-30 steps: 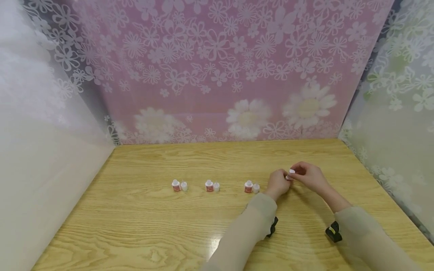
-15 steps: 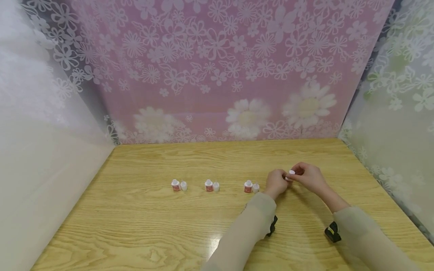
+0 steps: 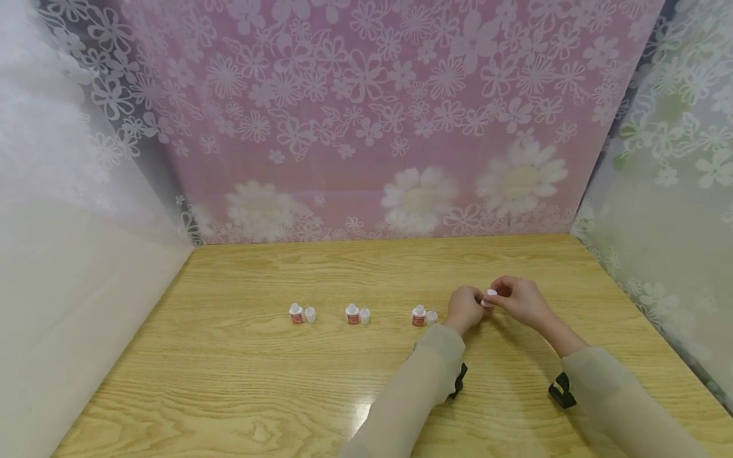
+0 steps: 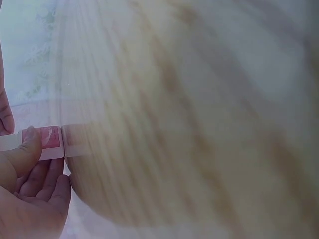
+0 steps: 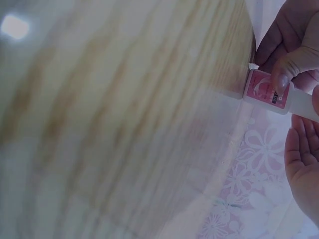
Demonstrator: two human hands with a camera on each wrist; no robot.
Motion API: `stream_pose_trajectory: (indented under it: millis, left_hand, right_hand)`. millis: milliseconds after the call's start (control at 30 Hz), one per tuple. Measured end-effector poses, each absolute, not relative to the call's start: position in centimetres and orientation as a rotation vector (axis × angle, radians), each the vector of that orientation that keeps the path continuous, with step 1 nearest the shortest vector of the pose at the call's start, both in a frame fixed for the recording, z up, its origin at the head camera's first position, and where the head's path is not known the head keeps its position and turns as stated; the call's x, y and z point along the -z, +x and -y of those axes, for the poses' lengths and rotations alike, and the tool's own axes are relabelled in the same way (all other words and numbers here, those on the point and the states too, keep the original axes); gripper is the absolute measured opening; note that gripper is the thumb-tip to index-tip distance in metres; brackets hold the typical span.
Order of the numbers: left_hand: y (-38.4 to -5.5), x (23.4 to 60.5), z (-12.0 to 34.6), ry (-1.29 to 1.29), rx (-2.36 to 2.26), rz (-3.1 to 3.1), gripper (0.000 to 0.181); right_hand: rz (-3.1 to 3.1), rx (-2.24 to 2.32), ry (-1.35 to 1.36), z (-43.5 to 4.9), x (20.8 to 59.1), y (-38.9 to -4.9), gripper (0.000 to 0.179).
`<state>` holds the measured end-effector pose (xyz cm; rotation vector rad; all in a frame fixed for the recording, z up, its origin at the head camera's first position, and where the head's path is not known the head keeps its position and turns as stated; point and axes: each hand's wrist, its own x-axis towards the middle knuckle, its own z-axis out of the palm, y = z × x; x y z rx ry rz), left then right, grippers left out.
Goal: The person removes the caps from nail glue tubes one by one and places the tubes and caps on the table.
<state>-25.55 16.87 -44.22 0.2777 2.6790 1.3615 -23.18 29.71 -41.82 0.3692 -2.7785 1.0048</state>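
My left hand grips a small white bottle with a pink-red label, its thumb pressed against the label. The bottle stands upright, its base at the tabletop in both wrist views. From above, my right hand pinches the white cap on that bottle. In the right wrist view, the cap lines up with the bottle; the bottle's neck cannot be seen. Left of the hands stand a similar bottle and a white cap beside it, a thin stem pointing up.
Farther left on the wood-grain table, a second bottle stands beside its cap, and a third bottle beside another cap. A pink floral curtain closes the back, with pale sheets at both sides.
The right hand has sunk very slightly and shifted a little left with the cap. The left hand has also drifted slightly left. The bottles and caps on the table stay in place.
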Motion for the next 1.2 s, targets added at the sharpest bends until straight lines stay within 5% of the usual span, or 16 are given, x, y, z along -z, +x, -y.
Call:
stream_pose_trajectory:
  millis: [700,1200]
  left_hand:
    - [-25.49,43.85,-16.58,0.234,-1.393,-2.578,0.010]
    - [-25.86,44.25,-16.68,0.274,-1.261,-2.683,0.007]
  right_hand:
    - [2.802,-1.044,0.541,-30.27,42.00,-23.96,0.006]
    - [2.870,-1.110,0.265,-29.74,42.02,-23.74,0.037]
